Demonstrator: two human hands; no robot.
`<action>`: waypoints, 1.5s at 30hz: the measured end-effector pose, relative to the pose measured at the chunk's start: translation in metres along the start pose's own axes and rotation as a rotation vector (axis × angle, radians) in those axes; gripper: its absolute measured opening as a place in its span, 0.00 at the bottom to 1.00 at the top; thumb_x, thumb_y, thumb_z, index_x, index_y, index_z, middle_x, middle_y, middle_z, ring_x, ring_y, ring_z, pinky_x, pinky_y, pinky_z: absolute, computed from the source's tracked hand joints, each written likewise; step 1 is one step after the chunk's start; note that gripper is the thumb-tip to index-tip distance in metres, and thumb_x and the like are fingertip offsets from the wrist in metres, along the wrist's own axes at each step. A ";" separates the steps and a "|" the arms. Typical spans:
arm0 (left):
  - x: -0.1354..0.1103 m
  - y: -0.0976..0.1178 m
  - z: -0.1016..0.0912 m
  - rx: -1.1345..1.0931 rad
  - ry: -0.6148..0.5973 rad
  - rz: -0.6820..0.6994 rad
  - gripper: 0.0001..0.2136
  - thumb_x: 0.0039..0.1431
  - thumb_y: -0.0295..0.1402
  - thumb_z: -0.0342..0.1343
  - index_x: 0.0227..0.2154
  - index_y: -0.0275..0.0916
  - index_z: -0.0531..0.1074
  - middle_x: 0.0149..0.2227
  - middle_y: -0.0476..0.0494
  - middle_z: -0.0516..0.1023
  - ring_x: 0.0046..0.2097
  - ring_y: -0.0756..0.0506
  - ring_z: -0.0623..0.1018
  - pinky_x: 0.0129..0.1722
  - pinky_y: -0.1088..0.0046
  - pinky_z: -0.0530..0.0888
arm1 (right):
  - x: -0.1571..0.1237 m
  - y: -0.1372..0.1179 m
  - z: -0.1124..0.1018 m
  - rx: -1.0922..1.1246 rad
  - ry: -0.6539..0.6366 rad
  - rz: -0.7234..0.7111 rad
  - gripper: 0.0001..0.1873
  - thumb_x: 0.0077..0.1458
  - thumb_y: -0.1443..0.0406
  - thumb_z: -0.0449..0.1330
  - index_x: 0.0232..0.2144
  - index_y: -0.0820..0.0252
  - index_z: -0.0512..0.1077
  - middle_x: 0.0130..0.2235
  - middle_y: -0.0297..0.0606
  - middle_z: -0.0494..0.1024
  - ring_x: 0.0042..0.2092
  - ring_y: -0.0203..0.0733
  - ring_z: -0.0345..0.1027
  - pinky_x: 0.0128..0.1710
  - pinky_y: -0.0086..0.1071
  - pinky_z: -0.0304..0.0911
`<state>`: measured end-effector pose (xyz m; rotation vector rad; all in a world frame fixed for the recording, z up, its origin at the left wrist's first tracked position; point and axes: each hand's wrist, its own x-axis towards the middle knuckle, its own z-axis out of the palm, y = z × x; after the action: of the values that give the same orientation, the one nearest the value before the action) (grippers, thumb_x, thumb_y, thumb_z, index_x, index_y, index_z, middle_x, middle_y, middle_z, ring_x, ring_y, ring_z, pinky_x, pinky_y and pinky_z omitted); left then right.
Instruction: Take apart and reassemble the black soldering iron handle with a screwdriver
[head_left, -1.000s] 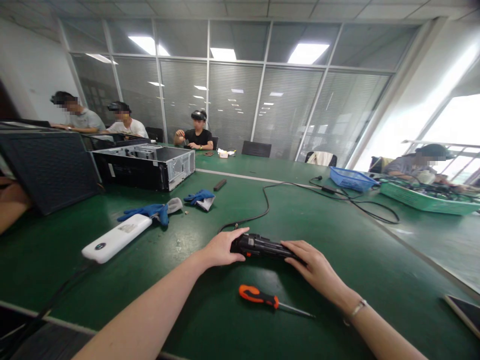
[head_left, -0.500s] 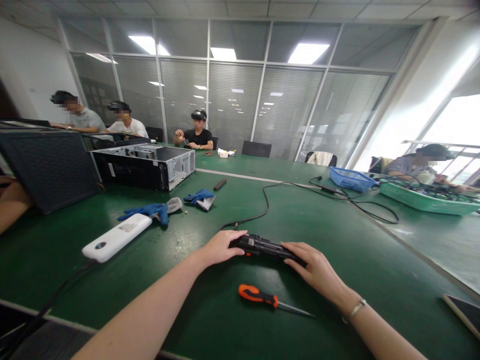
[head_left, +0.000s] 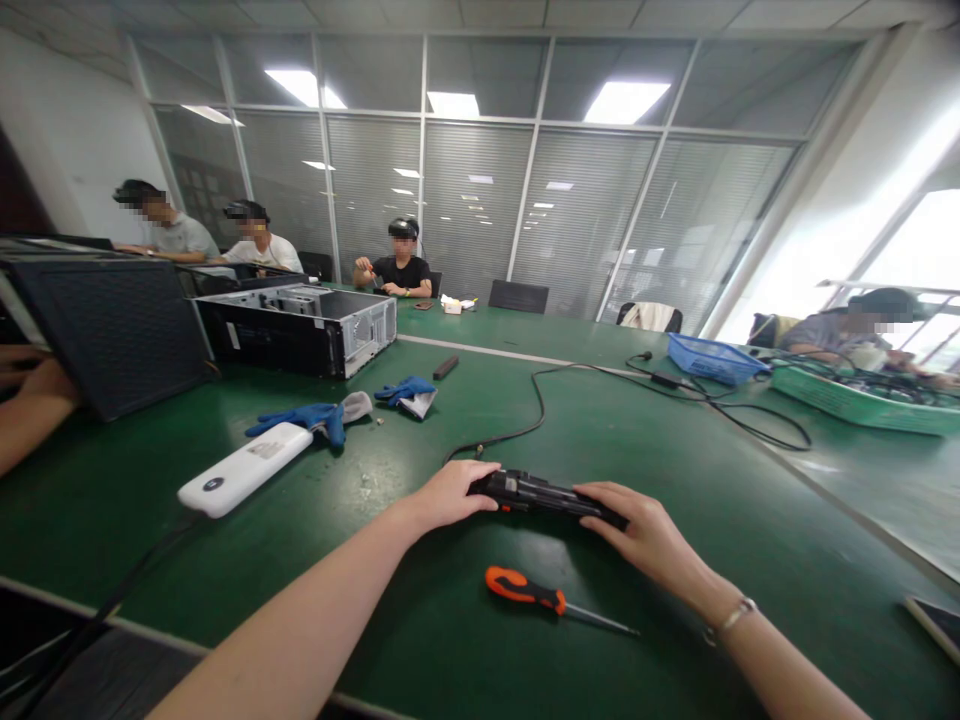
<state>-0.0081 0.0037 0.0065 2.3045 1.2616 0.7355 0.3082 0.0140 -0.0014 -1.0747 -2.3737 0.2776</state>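
A long black device [head_left: 549, 495] with a small orange-red part on its near side lies on the green table, held at both ends; its exact kind I cannot make out. My left hand [head_left: 457, 492] is closed around its left end, thumb in front and fingers behind. Its right end sits between the thumb and fingers of my right hand [head_left: 630, 515]. A thin black cable [head_left: 499, 437] runs away from behind my left hand; whether it joins the device is hidden. Nearer to me lies a screwdriver [head_left: 525, 588] with an orange and black handle, its shaft pointing right.
At left are a white power strip [head_left: 244, 470], blue-grey work gloves [head_left: 319, 420], an open computer case [head_left: 277, 335] and a dark panel [head_left: 112, 335]; another person's arm [head_left: 37, 400] reaches behind it. Blue [head_left: 712, 360] and green baskets [head_left: 840, 400] stand at right. Several people sit around the table.
The whole view has shifted slightly, so things sit a little further right. Both hands keep their hold on the black device. The other person's arm at the far left shows more of its hand.
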 end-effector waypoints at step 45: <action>-0.004 0.008 0.007 -0.141 0.022 -0.032 0.19 0.42 0.31 0.70 0.39 0.39 0.73 0.37 0.48 0.79 0.40 0.43 0.78 0.40 0.71 0.71 | 0.018 -0.105 -0.012 0.582 0.071 0.076 0.25 0.60 0.60 0.57 0.57 0.55 0.57 0.30 0.30 0.75 0.21 0.33 0.69 0.17 0.26 0.67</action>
<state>-0.0004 -0.0048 0.0047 2.1647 1.2133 0.8140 0.2375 -0.0433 0.0558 -0.8691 -1.9959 0.8778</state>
